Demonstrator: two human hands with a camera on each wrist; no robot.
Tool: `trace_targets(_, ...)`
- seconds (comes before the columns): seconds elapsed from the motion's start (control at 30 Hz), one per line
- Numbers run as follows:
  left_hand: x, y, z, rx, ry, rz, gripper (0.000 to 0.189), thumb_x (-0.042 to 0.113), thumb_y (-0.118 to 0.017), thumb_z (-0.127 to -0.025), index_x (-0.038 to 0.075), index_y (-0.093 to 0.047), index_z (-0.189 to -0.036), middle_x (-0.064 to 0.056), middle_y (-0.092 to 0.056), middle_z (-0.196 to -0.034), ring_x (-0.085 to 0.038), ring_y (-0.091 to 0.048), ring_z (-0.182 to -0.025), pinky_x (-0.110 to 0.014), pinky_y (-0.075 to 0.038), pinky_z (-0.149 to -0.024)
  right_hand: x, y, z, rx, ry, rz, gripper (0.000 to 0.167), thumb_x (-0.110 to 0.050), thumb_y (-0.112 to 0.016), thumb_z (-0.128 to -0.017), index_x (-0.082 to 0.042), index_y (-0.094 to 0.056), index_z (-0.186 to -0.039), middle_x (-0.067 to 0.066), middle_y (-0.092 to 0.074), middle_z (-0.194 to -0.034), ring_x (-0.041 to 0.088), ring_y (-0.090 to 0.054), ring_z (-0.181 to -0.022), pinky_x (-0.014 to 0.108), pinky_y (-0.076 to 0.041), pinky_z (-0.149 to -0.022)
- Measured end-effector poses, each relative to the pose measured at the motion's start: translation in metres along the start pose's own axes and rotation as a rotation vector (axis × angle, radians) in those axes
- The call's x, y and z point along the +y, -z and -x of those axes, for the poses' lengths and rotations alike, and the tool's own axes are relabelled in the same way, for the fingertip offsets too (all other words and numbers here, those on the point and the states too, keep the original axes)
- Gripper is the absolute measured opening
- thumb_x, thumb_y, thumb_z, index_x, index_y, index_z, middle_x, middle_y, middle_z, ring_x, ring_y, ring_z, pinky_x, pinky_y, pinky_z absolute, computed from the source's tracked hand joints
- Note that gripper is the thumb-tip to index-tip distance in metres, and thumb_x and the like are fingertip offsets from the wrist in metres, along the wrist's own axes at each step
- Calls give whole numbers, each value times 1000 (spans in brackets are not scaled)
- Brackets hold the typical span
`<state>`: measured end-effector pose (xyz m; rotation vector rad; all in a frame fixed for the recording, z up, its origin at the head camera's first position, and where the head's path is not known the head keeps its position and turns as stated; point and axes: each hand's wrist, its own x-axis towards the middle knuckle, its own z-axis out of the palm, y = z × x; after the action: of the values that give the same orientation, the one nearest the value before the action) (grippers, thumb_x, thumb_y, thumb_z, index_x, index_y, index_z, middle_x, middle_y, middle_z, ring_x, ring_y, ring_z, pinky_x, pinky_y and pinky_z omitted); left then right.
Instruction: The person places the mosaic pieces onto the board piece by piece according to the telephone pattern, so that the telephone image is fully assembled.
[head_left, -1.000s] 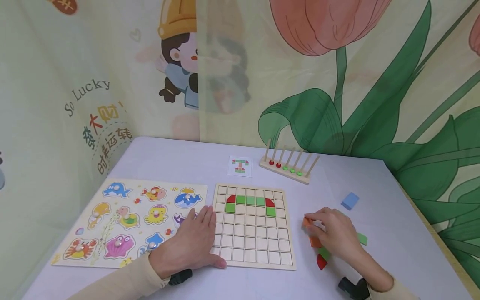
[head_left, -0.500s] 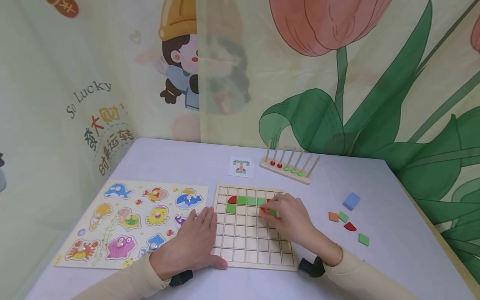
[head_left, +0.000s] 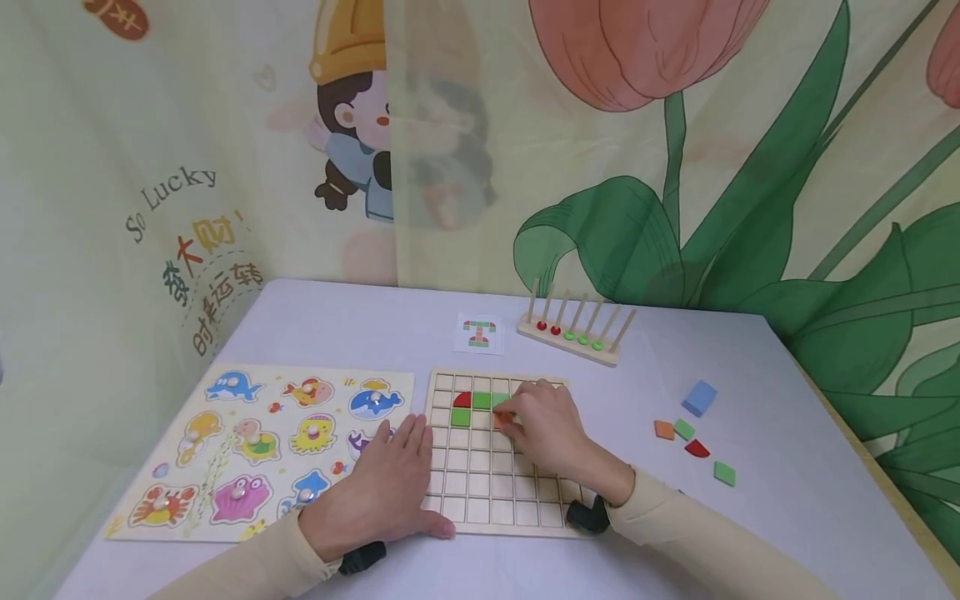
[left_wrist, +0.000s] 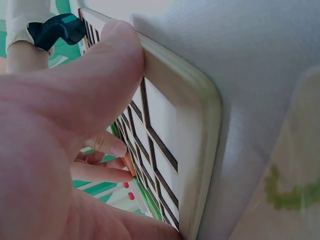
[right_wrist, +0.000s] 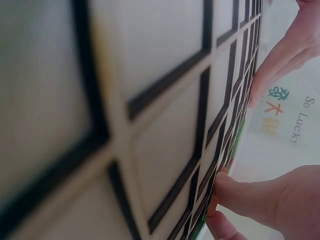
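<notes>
A wooden grid board (head_left: 480, 483) lies on the table, with a red quarter-round tile (head_left: 462, 400) and green tiles (head_left: 482, 401) in its upper cells. My right hand (head_left: 551, 429) pinches an orange square tile (head_left: 502, 421) between thumb and fingers, at a cell just below the green row. In the right wrist view the orange tile (right_wrist: 213, 202) sits at the board's surface. The right part of the tile row is hidden behind this hand. My left hand (head_left: 382, 492) rests on the board's left edge with fingers straight, its thumb (left_wrist: 122, 55) on the near corner of the frame.
Left of the board lies a sea-animal knob puzzle (head_left: 247, 492). A pattern card (head_left: 478, 334) and a peg rack with beads (head_left: 570, 337) stand behind. Loose orange (head_left: 664, 429), green (head_left: 724, 473) and red (head_left: 697, 448) tiles lie at right, near a blue block (head_left: 700, 398).
My right hand took an orange tile from the loose pieces and carried it left over the board, then further left to a cell below the green row. The left hand stayed put.
</notes>
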<state>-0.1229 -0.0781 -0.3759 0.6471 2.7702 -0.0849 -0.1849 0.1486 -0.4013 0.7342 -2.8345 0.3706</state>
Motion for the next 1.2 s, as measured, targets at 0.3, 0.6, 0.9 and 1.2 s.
trace_targets(0.3,0,-2,0,6,-1,-9,124,84,-68,-72,-6,-42,-152,-23,-40,-162,-35,-34,-155,-55,-30,-125,-3,0,-3,-23,-20,-6,13,-17,-86,-83,-19,-85,-96,-1,-77,-85,14,-53,-70,26,-35,-60)
trace_targets(0.6,-1,-3,0,18,-9,-6,123,84,-68,-72,-6,-42,-152,-23,-40,-162,-35,-34,-155,-55,-30,-125,1,0,-4,-22,-13,-17,17,-18,-89,-80,-20,-85,-96,-6,-75,-80,9,-59,-69,22,-35,-54)
trace_targets(0.9,-1,-4,1,25,-18,-23,124,85,-65,-73,-6,-41,-153,-23,-39,-163,-35,-34,-155,-55,-31,-125,3,3,5,-13,-8,-57,16,-18,-87,-82,-22,-85,-98,-1,-78,-91,17,-65,-79,25,-41,-58)
trace_targets(1.2,-1,-3,1,19,-13,23,122,82,-69,-73,-7,-41,-153,-23,-38,-163,-36,-32,-155,-55,-29,-126,9,21,26,-48,-104,-123,25,-19,-83,-85,-19,-82,-110,2,-76,-101,19,-63,-87,25,-39,-63)
